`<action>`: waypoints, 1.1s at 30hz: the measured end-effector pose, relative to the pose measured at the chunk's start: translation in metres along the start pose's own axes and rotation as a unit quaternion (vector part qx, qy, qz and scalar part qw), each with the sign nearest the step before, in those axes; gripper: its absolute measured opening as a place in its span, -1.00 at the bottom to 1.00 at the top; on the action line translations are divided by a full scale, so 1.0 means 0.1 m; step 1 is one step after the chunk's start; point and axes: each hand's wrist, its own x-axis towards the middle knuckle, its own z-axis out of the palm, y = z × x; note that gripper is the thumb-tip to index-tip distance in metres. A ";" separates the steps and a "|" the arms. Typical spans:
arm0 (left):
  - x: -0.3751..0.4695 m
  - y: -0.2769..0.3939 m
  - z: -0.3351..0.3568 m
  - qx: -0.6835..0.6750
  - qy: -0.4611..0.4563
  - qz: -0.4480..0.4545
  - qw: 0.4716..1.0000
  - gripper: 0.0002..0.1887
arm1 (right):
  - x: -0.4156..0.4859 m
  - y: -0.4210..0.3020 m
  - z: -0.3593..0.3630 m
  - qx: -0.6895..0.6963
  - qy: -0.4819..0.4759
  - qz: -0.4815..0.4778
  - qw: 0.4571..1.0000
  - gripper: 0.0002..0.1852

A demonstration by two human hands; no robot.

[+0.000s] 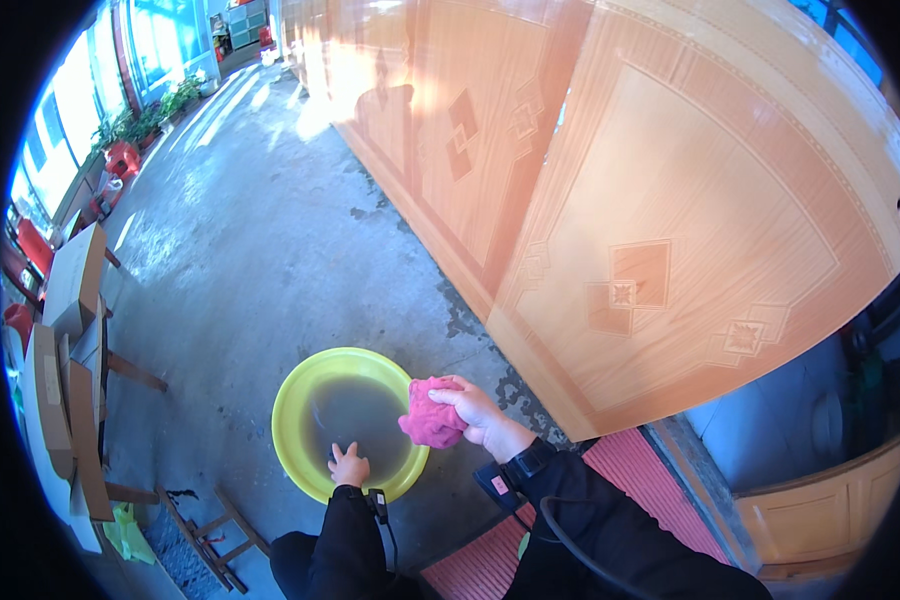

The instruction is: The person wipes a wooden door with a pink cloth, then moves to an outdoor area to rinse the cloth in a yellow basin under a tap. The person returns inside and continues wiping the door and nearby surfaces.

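A crumpled pink cloth (433,414) is gripped in my right hand (480,416), over the right rim of a yellow basin (291,420). Murky grey water (360,416) fills the lower part of the basin, which rests on the concrete floor. Over the near side of this water is my left hand (349,465), its fingers spread and nothing in them. Whether its fingertips touch the water I cannot tell. Dark sleeves cover both arms, and a strap with a small device sits at each wrist.
Large wooden panels (667,225) with diamond carvings stand along the right. Pink ribbed matting (487,559) lies by the doorway at my feet. Cardboard boxes (75,277) and a wooden frame (217,536) are at left. Potted plants (150,120) line the windows beyond the concrete floor (255,225).
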 end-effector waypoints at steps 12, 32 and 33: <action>0.17 -0.19 0.14 0.108 -0.010 0.122 0.987 -0.67 | -0.11 -0.09 -0.03 0.002 -0.009 -0.006 1.000 -0.59; -0.06 0.70 -1.28 -0.152 -0.053 0.303 0.939 -0.69 | -0.05 -0.10 -0.11 0.024 -0.022 -0.037 0.999 -0.63; -0.15 0.72 -1.39 -0.208 -0.086 0.286 0.931 -0.71 | -0.04 -0.10 -0.11 0.030 -0.024 -0.034 0.999 -0.63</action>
